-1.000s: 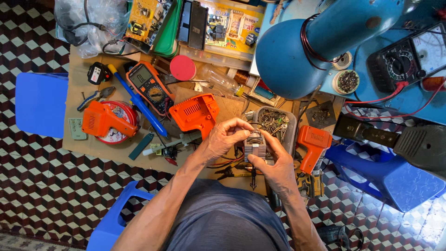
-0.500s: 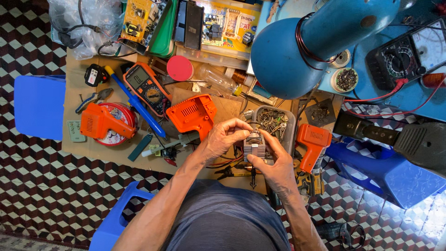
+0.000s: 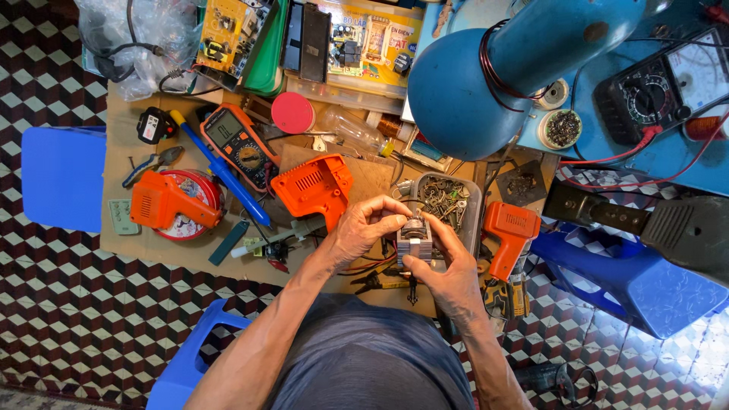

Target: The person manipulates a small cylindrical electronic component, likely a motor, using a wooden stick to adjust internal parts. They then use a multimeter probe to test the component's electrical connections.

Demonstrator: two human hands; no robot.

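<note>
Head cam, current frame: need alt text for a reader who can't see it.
Seen from above, a person's left hand and right hand hold a small metal block over a cluttered cardboard work surface. Around it lie orange tool housings, an orange multimeter, a tray of screws and a blue lamp.

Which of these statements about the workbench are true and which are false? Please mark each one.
1. Both hands hold the small metal block. True.
2. The left hand grips the blue screwdriver. False: it lies on the cardboard, apart from the hands.
3. A tray of small metal parts sits just beyond the hands. True.
4. The right hand rests on the orange multimeter. False: it is on the block.
</note>
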